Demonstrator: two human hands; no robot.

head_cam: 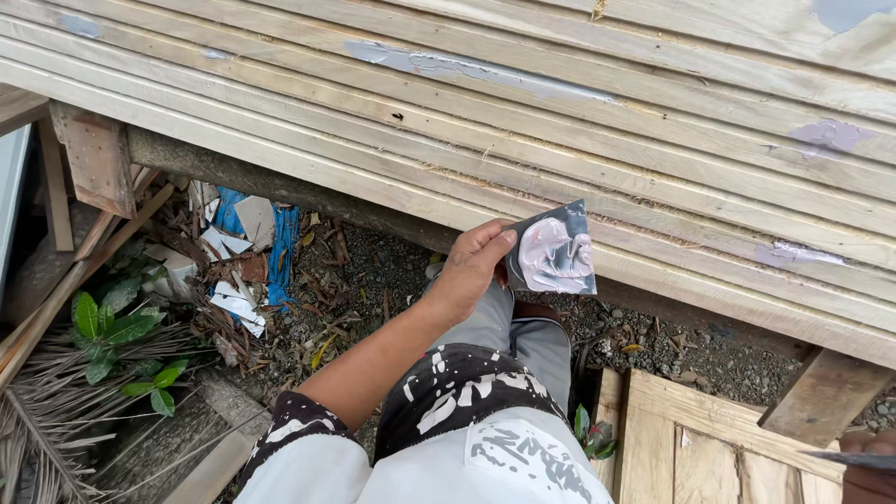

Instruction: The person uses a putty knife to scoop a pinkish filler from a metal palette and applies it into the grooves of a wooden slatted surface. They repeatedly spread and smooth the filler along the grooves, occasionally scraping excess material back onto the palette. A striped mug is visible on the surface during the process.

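Observation:
My left hand (469, 271) reaches forward and pinches a small dark square card (553, 250) by its left edge. The card carries a smear of pale pinkish-grey putty and hovers at the near edge of a stack of long wooden planks (560, 140). Several planks show patches of the same grey-lilac filler (467, 67). My right hand (870, 478) shows only partly in the bottom right corner. It grips a thin flat blade (845, 458) that points left, well away from the planks.
Below the planks is gravel ground with dry leaves and scraps of blue and white debris (245, 245). Green plants (121, 327) grow at the left. A wooden panel (695, 448) and a timber block (821, 397) lie at the lower right. My legs stand in between.

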